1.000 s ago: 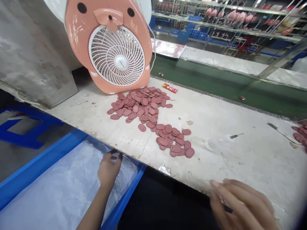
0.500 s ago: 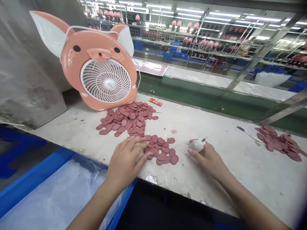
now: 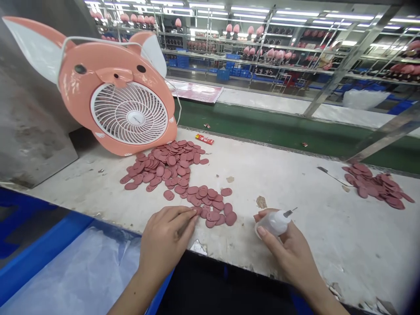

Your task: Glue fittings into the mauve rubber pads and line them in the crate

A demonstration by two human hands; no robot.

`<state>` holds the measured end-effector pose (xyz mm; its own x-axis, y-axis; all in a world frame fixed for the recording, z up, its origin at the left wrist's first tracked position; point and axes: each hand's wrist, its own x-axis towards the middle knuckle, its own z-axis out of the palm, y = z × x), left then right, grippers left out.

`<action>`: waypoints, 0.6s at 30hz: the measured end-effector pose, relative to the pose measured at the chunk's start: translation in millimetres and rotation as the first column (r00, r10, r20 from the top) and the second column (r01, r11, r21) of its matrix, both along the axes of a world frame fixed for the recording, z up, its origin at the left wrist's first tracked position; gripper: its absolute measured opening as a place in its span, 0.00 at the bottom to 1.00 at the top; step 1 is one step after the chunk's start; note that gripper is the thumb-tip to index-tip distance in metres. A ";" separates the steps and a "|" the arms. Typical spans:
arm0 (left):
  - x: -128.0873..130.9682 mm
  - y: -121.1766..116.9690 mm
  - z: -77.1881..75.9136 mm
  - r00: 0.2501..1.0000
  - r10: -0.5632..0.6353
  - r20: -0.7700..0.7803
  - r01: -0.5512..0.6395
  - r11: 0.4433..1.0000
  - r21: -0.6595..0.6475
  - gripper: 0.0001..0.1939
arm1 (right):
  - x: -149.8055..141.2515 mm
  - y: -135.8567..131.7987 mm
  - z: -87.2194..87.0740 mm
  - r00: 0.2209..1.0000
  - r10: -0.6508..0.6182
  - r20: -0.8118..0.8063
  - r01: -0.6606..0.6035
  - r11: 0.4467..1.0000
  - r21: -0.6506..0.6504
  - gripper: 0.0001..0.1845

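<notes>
My left hand (image 3: 167, 236) is at the near pile of dark red oval pieces (image 3: 213, 204), thumb and fingers pinched on the edge of one oval piece (image 3: 197, 210). These pieces are flat and thin, and some show small holes. In my right hand (image 3: 292, 251) lies a small white squeeze bottle (image 3: 275, 222) with a thin needle tip, pointing up and to the right. The fingers wrap around the bottle, a little above the worktable (image 3: 243, 175). Adjoining the near pieces, a larger heap of the same ovals (image 3: 164, 164) spreads out farther back.
A pig-shaped orange fan (image 3: 127, 100) stands at the back left beside a metal box (image 3: 33, 131). A red wrapper (image 3: 204, 139) lies near the green conveyor belt (image 3: 249, 124). More ovals (image 3: 377, 186) are piled far right. A blue crate (image 3: 82, 218) sits below the table's left edge.
My left hand has moved down and its fingers have closed on an oval piece. My right hand has come nearer with the bottle, tilting its needle to the right. The view has shifted slightly.
</notes>
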<state>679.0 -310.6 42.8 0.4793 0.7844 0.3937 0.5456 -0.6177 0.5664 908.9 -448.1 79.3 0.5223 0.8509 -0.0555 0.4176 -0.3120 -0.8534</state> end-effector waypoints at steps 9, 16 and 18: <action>3.4 -8.5 3.6 0.978 0.125 0.169 -0.097 0.981 -0.166 0.09 | -14.2 -0.6 -5.5 0.998 0.027 -0.061 -0.022 0.996 0.082 0.18; 14.9 -7.4 1.5 0.999 0.035 0.012 -0.034 0.995 -0.096 0.08 | -26.2 2.6 0.8 0.995 0.051 -0.084 -0.045 0.996 0.080 0.17; 14.1 -3.0 2.5 0.999 -0.006 -0.038 0.002 0.993 -0.120 0.09 | -27.0 2.0 1.8 0.995 0.051 -0.083 -0.045 0.996 0.081 0.17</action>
<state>693.1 -313.7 45.4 0.4953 0.8229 0.2783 0.5661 -0.5488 0.6151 881.9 -446.1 81.1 0.4770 0.8784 -0.0300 0.3551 -0.2238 -0.9076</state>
